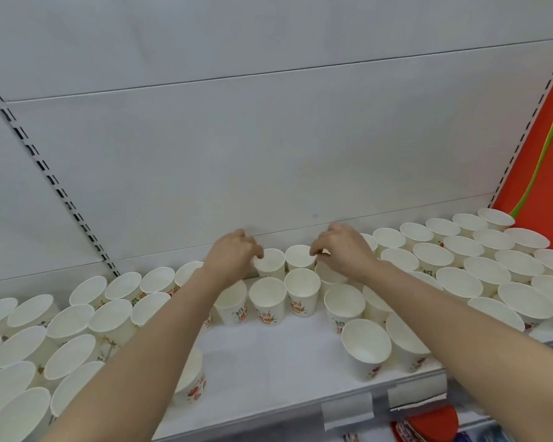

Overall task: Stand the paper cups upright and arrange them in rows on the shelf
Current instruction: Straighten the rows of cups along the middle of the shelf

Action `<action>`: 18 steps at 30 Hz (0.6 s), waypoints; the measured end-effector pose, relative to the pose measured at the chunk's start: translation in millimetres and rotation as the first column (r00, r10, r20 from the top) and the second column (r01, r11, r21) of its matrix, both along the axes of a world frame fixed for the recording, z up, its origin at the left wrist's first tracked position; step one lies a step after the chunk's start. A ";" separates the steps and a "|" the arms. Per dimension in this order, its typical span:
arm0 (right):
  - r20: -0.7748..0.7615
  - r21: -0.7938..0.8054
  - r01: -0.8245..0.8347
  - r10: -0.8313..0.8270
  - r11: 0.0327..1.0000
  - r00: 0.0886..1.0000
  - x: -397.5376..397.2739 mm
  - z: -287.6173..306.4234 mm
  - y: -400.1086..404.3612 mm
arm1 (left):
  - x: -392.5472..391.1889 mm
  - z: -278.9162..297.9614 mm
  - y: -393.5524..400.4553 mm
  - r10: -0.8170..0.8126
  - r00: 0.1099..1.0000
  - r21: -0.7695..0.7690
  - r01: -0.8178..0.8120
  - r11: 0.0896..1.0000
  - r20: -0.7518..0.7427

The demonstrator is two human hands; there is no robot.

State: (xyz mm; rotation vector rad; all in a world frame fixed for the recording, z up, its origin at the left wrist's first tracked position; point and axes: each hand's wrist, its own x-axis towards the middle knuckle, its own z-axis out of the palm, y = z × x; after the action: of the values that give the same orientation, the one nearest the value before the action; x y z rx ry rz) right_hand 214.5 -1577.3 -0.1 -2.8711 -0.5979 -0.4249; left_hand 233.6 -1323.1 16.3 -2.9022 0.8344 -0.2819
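- Two hands worked at frame centre: the left hand point(233, 255) pinched the rim of a back-row cup point(270, 263).
- The right hand point(340, 250) pinched the neighbouring cup point(299, 256).
- Upright paper cups point(460, 282) filled the shelf point(268, 362).

Matt white paper cups point(302, 295) with printed sides stand on a smooth, white shelf point(268, 371).
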 end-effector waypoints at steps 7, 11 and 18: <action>-0.138 -0.160 -0.050 0.027 0.986 0.990 20.2 -4.8 5.7 | 12.4 -13.2 -5.9 -0.110 0.993 0.142 0.115 0.983 -0.041; -0.147 -0.140 -0.064 0.044 0.988 0.988 23.8 -7.8 12.0 | 7.5 -14.2 -4.3 -0.096 0.995 0.128 0.099 0.987 -0.031; -0.155 -0.007 -0.058 0.056 0.998 0.986 19.1 -7.6 10.5 | -14.9 -2.7 0.4 0.005 0.994 -0.215 -0.029 0.976 -0.113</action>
State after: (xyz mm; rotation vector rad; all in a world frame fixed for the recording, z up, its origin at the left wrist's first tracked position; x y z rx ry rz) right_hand 233.5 -1566.8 -7.7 -2.8558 -0.6540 -0.1882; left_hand 218.6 -1322.7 13.7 -3.1525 0.8437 -0.2238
